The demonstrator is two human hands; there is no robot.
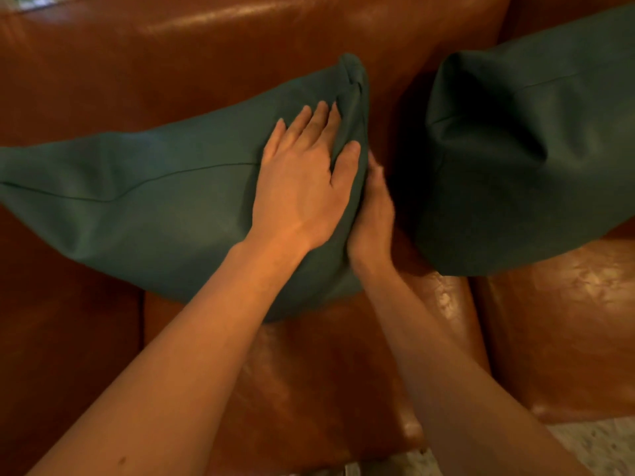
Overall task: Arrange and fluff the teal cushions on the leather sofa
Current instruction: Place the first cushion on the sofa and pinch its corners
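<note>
A teal cushion (pixel 165 201) lies on the seat of the brown leather sofa (pixel 240 36), propped against the backrest. Its long axis runs left to right, rising toward the right, where its bunched corner points up and away. A seam line crosses its face along that same axis.

The left hand (pixel 302 187) lies flat on the cushion's right end, fingers (pixel 319 121) straight and slightly spread, pointing toward the raised corner, thumb alongside; it presses the fabric and does not grip it.

The right hand (pixel 372 214) is against the cushion's right edge, in the gap between the two cushions. It is blurred and partly hidden, so I cannot tell how its fingers are set.

A second teal cushion (pixel 522 166) stands just to the right, leaning on the backrest, with a deep dent in its face. The two cushions are apart.
</note>
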